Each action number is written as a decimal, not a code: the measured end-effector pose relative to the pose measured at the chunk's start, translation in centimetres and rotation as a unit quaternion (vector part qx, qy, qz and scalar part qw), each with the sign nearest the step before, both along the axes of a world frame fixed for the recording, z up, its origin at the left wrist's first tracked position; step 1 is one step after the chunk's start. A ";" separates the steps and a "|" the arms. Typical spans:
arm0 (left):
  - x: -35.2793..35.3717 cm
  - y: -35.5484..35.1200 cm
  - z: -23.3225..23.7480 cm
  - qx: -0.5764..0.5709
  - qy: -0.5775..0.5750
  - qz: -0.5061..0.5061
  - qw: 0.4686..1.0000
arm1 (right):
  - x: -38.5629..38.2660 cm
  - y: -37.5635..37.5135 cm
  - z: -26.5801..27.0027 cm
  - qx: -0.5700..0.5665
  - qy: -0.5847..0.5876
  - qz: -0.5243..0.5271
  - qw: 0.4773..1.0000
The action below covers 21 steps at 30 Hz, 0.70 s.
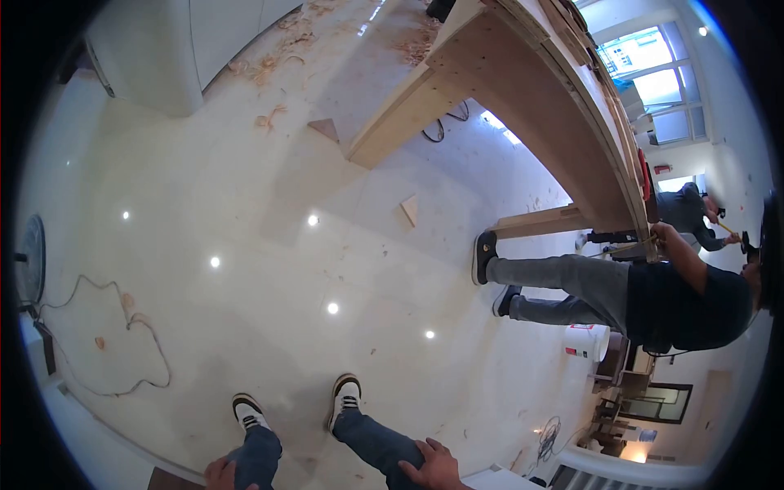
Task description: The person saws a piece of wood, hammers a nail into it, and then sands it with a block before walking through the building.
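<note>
At the bottom edge my right hand (433, 466) rests on my right leg (376, 441), its fingers spread and holding nothing. My left hand (219, 473) lies against my left leg (260, 457); the frame cuts off part of it, but it appears open with nothing in it. Both of my black-and-white shoes (346, 396) are flat on the glossy pale floor (269, 327). Neither hand touches any tool or workpiece.
A wooden workbench (523, 90) stands at upper right, a person (686, 302) beside it. Another person (684, 211) holds a hammer (746, 243) farther back. Wood shavings (265, 73), triangular offcuts (409, 210), a cable (155, 335) and a white bucket (590, 343) are on the floor.
</note>
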<state>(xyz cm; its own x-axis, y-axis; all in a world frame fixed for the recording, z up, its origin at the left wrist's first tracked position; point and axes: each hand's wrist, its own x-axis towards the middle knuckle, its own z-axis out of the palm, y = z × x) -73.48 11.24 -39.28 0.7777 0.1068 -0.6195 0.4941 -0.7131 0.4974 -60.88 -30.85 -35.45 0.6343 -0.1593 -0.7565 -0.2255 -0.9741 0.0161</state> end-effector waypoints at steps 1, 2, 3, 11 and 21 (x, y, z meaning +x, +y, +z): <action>-0.3 0.1 -0.3 0.002 -0.010 -0.006 1.000 | 0.1 0.0 -0.1 -0.003 0.003 0.001 1.000; -0.9 0.2 -0.6 0.007 -0.020 -0.012 1.000 | 0.2 0.1 0.0 -0.004 0.006 0.002 1.000; -1.0 0.4 -0.6 0.011 -0.029 -0.019 0.999 | 0.3 0.3 0.0 -0.004 0.010 0.003 1.000; -0.7 0.5 -0.1 0.008 -0.023 0.007 1.000 | 1.3 1.5 0.5 -0.013 0.026 -0.020 0.999; 0.0 1.4 0.3 0.008 -0.002 -0.009 1.000 | 0.8 2.5 0.3 -0.034 0.001 -0.020 0.999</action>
<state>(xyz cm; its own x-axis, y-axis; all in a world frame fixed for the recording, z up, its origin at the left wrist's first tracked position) -73.45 12.64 -39.00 0.7820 0.1022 -0.6149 0.4790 -0.7298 0.4878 -60.06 -28.38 -35.18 0.6253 -0.2354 -0.7440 -0.2645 -0.9609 0.0817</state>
